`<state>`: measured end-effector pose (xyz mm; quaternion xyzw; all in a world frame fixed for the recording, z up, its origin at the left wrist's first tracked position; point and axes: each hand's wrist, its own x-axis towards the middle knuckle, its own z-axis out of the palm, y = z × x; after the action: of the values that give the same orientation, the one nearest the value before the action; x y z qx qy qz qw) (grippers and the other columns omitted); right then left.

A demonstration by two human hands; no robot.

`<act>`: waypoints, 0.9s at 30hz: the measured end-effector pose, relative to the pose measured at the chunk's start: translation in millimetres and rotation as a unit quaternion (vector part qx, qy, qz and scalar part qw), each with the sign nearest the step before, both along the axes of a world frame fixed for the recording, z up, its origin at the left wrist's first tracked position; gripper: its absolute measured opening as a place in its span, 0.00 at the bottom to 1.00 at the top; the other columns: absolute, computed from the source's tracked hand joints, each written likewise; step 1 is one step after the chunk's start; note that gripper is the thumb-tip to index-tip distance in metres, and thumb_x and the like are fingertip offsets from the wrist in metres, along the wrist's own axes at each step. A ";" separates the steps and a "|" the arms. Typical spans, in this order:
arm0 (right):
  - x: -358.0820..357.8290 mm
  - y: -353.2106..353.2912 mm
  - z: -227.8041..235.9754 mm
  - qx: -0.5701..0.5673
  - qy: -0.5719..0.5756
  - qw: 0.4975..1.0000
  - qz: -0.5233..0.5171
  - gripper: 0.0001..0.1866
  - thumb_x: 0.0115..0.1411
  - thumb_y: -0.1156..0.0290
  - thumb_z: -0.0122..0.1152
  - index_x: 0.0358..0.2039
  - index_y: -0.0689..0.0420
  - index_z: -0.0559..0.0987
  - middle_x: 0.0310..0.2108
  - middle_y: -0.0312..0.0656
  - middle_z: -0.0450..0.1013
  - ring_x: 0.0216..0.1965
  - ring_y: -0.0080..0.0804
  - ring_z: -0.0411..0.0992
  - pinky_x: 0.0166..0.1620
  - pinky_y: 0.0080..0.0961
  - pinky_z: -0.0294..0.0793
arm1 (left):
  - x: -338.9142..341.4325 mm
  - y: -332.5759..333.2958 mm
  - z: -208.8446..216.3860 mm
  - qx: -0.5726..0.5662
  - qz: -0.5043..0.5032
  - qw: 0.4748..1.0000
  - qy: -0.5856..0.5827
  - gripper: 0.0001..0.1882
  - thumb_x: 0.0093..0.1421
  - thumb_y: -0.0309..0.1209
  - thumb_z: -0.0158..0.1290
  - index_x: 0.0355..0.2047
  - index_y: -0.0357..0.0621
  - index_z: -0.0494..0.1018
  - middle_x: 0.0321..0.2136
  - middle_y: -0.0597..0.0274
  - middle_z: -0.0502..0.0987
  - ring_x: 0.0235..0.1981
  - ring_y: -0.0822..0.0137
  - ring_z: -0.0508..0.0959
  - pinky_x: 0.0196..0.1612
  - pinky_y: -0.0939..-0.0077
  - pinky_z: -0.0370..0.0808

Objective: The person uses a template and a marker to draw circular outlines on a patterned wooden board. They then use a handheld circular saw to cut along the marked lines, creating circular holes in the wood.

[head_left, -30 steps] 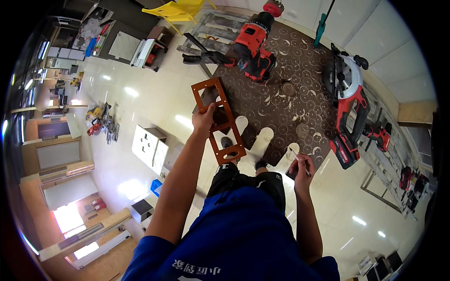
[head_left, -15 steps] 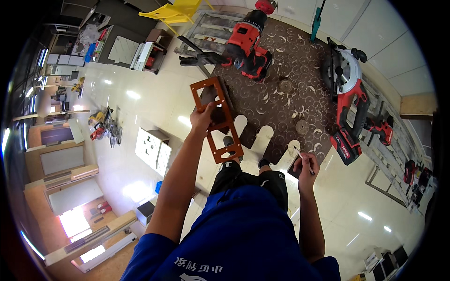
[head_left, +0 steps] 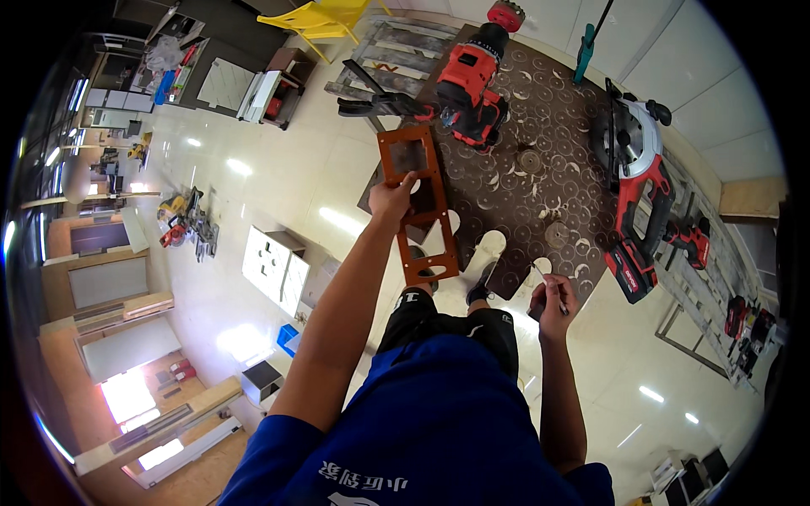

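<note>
My left hand (head_left: 391,202) is closed on an orange-brown template frame (head_left: 437,187) with several rectangular cut-outs, gripping its left side near the middle. The template is tilted over the left near corner of a dark brown board (head_left: 472,190) marked with many circles. Rounded notches cut into the board's near edge show the pale floor. By the right near corner, my right hand (head_left: 557,305) is closed on a slim pen-like stick (head_left: 538,273), its pale tip pointing at the board. A dark patch shows below those fingers; I cannot tell what it is.
On the board stand a red cordless drill with a hole saw (head_left: 472,72) and a circular saw (head_left: 637,169) at the right. A black clamp (head_left: 384,104) grips the left side, a teal clamp (head_left: 584,55) the far edge. A small drill (head_left: 690,240) lies on the slatted bench.
My left hand has carried the template to the right, further over the board's near left part. My right hand keeps its grip on the stick and has barely moved. The view has shifted slightly.
</note>
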<state>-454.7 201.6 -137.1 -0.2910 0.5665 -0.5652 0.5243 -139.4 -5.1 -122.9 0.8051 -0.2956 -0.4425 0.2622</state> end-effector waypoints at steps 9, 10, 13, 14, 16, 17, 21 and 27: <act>16.4 16.9 -0.1 -0.008 -0.015 0.999 -0.033 0.10 0.73 0.68 0.51 0.41 0.61 0.76 0.22 0.38 0.73 0.20 0.21 0.69 0.25 0.19 0.66 | 26.9 7.7 2.2 -0.002 -0.008 1.000 -0.003 0.27 0.56 0.52 0.67 0.42 0.40 0.81 0.19 0.65 0.74 0.15 0.69 0.74 0.19 0.69 0.71; 16.9 18.9 -0.8 -0.007 -0.015 0.999 -0.035 0.10 0.73 0.68 0.51 0.41 0.61 0.76 0.22 0.39 0.73 0.20 0.22 0.69 0.26 0.19 0.66 | 13.3 3.6 -1.3 -0.005 -0.008 1.000 -0.004 0.27 0.56 0.52 0.67 0.42 0.39 0.81 0.19 0.65 0.74 0.16 0.69 0.75 0.19 0.69 0.71; 17.2 27.9 -3.3 0.001 -0.031 0.999 -0.038 0.10 0.73 0.68 0.51 0.42 0.62 0.75 0.23 0.41 0.73 0.21 0.23 0.70 0.26 0.20 0.68 | -22.6 -3.2 -4.8 0.001 0.021 1.000 -0.002 0.24 0.56 0.48 0.68 0.38 0.38 0.81 0.23 0.62 0.78 0.19 0.69 0.77 0.21 0.72 0.77; 16.8 30.1 -3.0 0.001 -0.039 0.999 -0.037 0.10 0.73 0.68 0.51 0.42 0.62 0.75 0.23 0.41 0.73 0.21 0.23 0.70 0.26 0.20 0.68 | -28.7 -3.9 -5.8 -0.002 0.031 1.000 0.004 0.24 0.56 0.49 0.68 0.38 0.38 0.81 0.23 0.62 0.78 0.19 0.68 0.77 0.22 0.72 0.77; 16.9 34.9 -1.5 0.004 -0.040 0.999 -0.030 0.10 0.73 0.68 0.51 0.42 0.62 0.75 0.24 0.41 0.73 0.21 0.23 0.70 0.26 0.21 0.69 | -27.3 -6.9 -8.2 -0.009 0.042 0.999 0.019 0.25 0.56 0.48 0.68 0.38 0.37 0.80 0.22 0.61 0.77 0.18 0.69 0.77 0.22 0.71 0.77; 16.4 36.7 0.0 0.007 -0.033 0.999 -0.031 0.10 0.73 0.68 0.51 0.42 0.62 0.75 0.24 0.41 0.73 0.21 0.23 0.70 0.26 0.21 0.69 | -24.7 -6.3 -8.3 -0.009 0.039 0.999 0.034 0.25 0.56 0.49 0.68 0.39 0.38 0.80 0.22 0.62 0.75 0.18 0.70 0.75 0.21 0.71 0.76; 21.2 31.5 0.9 -0.014 -0.018 0.999 -0.026 0.09 0.72 0.69 0.52 0.42 0.62 0.75 0.24 0.42 0.73 0.21 0.23 0.70 0.26 0.20 0.69 | 25.8 13.7 -4.3 -0.025 0.027 0.996 0.084 0.23 0.59 0.49 0.66 0.40 0.40 0.80 0.19 0.69 0.69 0.18 0.73 0.72 0.19 0.74 0.73; 48.4 7.8 3.2 -0.044 -0.013 0.999 -0.018 0.08 0.71 0.71 0.53 0.42 0.63 0.76 0.25 0.43 0.75 0.21 0.22 0.69 0.26 0.19 0.69 | 109.5 32.6 28.4 0.033 -0.059 0.997 0.031 0.22 0.63 0.48 0.62 0.37 0.37 0.80 0.16 0.69 0.68 0.14 0.73 0.70 0.16 0.74 0.73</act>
<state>-406.4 209.5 -133.9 -0.2964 0.5398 -0.6022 0.5081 -29.8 27.5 -94.6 0.7804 -0.3194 -0.4914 0.2178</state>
